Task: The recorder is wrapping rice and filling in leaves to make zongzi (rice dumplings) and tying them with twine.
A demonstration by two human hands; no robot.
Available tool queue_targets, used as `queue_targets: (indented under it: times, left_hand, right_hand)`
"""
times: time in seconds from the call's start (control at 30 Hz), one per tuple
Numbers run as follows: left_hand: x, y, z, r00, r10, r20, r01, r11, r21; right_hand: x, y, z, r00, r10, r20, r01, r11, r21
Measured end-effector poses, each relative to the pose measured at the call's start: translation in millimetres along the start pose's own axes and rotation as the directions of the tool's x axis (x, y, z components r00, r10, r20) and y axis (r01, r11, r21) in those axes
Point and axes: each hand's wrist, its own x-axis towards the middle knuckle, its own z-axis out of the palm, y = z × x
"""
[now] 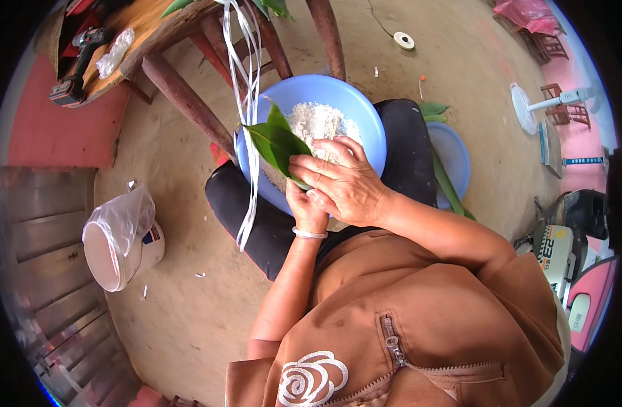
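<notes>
My left hand (307,207), with a bangle at its wrist, grips the folded base of a green leaf (277,140) from below. Over the leaf lies my right hand (344,180), its fingertips pressing on the leaf's near part. The leaf points up and left above a blue plastic basin (374,132) between my knees. White rice-like grains (313,119) are heaped in the basin. What the folded leaf holds is hidden by my fingers. White plastic strips (247,203) hang down across the basin's left side.
A wooden bench (188,94) stands beyond the basin, with a cordless drill (79,66) and clear plastic (115,53) on top. On the floor are a white bucket (122,254) at left and a blue lid or basin (461,155) with long leaves (445,180) at right. Farther right stands a fan (524,108).
</notes>
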Motion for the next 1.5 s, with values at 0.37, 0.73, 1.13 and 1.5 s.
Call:
queue_targets:
  times: [0.37,0.73,1.13,1.5]
  left_hand:
    - [2.4,3.0,3.8,0.998,-0.025,-0.054,0.019,0.993,-0.114]
    - [9.0,24.9,-22.0,0.977,-0.21,0.02,0.209,0.954,-0.216]
    - [3.8,28.7,4.9,0.991,-0.051,-0.122,0.045,0.998,-0.052]
    - [-6.0,22.0,-0.8,0.976,-0.216,0.001,0.211,0.952,-0.221]
  right_hand:
    - [2.1,-2.2,4.0,0.999,0.018,0.04,-0.019,1.0,0.007]
    - [-34.0,68.0,48.5,0.942,0.208,0.264,-0.153,0.965,-0.214]
    - [8.4,6.8,-15.4,0.998,0.028,-0.058,-0.032,0.996,-0.083]
    - [-4.7,-3.3,-16.3,0.999,-0.043,0.027,0.044,0.998,-0.032]
